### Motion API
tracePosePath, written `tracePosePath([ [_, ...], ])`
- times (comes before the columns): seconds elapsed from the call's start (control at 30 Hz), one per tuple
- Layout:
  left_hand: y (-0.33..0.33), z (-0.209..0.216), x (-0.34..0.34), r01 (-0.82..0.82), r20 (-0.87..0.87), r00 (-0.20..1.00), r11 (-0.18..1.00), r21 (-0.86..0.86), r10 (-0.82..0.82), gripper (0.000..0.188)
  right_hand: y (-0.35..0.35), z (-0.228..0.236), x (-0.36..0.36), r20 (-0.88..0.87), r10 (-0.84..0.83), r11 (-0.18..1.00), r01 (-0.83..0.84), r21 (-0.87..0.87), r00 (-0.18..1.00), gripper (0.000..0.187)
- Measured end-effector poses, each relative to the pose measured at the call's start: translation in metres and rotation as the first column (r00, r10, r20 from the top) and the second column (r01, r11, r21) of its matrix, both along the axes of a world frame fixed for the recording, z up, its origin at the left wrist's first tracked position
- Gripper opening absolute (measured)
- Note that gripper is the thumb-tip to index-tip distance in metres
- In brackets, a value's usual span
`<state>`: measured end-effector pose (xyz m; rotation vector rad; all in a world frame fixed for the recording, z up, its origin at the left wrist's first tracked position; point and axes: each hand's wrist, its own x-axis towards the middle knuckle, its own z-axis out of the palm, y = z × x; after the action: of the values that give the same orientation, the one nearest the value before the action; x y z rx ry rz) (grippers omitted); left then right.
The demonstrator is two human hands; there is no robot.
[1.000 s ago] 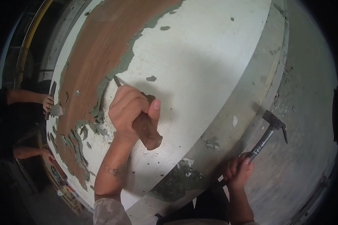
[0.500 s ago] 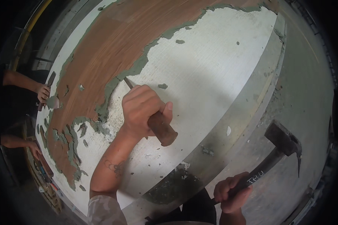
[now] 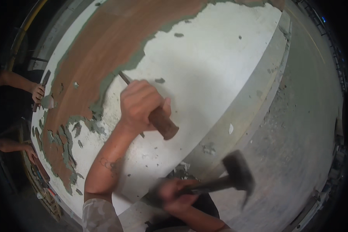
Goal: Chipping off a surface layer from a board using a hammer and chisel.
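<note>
My left hand (image 3: 140, 101) is closed round a chisel (image 3: 164, 125), its brown, flat-ended handle sticking out on the thumb side. The thin dark blade meets the ragged edge of a grey-green layer (image 3: 108, 83). That layer lies between a white, finely ridged surface (image 3: 205, 65) and a reddish-brown area (image 3: 100, 50). Low in the view, my right hand (image 3: 178, 195), smeared by motion, grips the dark handle of a claw hammer (image 3: 236, 172). The hammer's head points right, apart from the chisel.
At the far left, another person's hand (image 3: 38, 94) holds a hammer-like tool (image 3: 46, 77); a second hand (image 3: 31, 154) rests lower at the panel's edge. Grey-green chips (image 3: 159, 80) lie scattered over the white. A grey rim (image 3: 236, 112) borders it, with concrete floor (image 3: 309, 127) beyond.
My right hand has swung the hammer left, nearer my left arm. My left hand still holds the chisel at the layer's edge; the whole view has shifted slightly.
</note>
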<state>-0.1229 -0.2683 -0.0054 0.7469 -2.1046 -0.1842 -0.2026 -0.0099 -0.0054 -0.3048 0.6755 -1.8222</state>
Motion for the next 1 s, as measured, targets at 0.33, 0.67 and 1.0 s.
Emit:
tracePosePath([
  [0.33, -0.007, -0.016, -0.002, 0.020, 0.083, 0.996, 0.996, -0.083, -0.013, 0.027, -0.009, 0.004, 0.004, -0.121, 0.292, 0.876, -0.215, 0.432, 0.949, 0.047],
  [0.67, -0.007, -0.021, -0.018, 0.010, 0.056, 0.998, 0.998, -0.060, -0.007, 0.031, 0.015, 0.022, -0.014, 0.219, -0.019, 0.953, -0.049, 0.298, 0.975, 0.062],
  [1.0, -0.007, -0.018, -0.010, -0.070, 0.121, 0.990, 0.996, -0.059, 0.077, 0.031, -0.012, 0.028, 0.027, 0.172, 0.062, 0.955, -0.109, 0.276, 0.983, 0.050],
])
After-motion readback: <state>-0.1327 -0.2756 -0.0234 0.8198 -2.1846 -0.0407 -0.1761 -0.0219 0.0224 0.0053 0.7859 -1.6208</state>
